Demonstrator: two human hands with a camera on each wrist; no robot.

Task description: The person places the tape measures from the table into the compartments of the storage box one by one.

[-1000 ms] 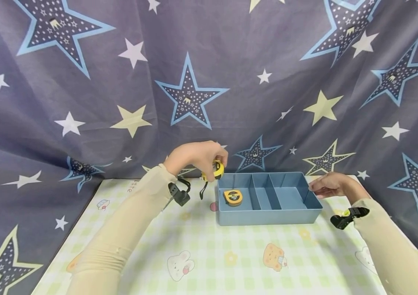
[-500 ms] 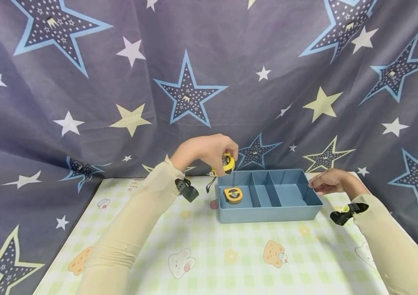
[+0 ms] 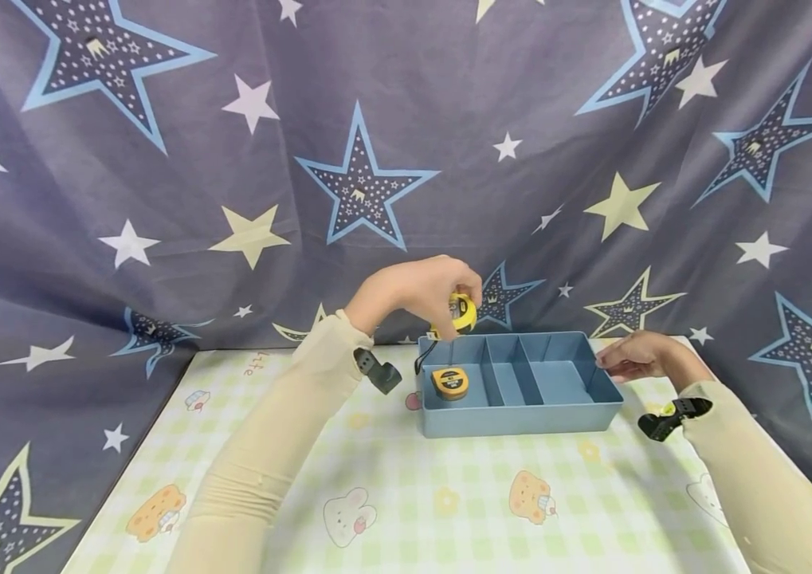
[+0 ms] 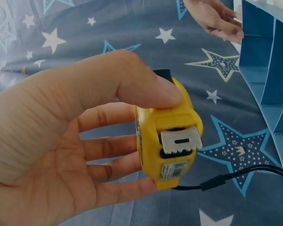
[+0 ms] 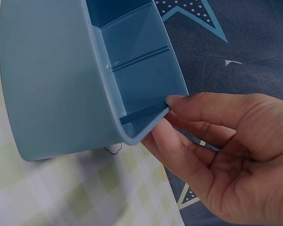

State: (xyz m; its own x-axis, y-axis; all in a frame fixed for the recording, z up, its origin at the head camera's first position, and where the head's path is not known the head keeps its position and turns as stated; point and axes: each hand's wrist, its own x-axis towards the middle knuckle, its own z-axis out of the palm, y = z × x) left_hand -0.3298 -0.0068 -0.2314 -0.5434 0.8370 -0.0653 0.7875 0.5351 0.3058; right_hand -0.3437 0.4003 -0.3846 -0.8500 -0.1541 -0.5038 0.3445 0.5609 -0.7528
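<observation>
My left hand (image 3: 429,288) grips a yellow tape measure (image 3: 462,312) above the back left of a blue divided box (image 3: 520,421). In the left wrist view the thumb presses the top of the tape measure (image 4: 172,134), fingers behind it; its metal end hook faces the camera and a black wrist strap (image 4: 213,182) trails from it. A second, orange-yellow tape measure (image 3: 451,383) lies in the box's left compartment. At the box's right end my right hand (image 3: 644,356) pinches the rim, thumb over the inside and fingers outside, as the right wrist view shows.
Dividers (image 3: 513,371) split the box into three compartments; the middle and right ones hold nothing. Under it is a green-checked tablecloth (image 3: 291,510) with cartoon prints. A dark star-patterned curtain (image 3: 406,96) hangs right behind the table.
My left hand has carried the tape measure to the right and slightly up, from beside the box's left end to over its back left. My right hand stays on the rim.
</observation>
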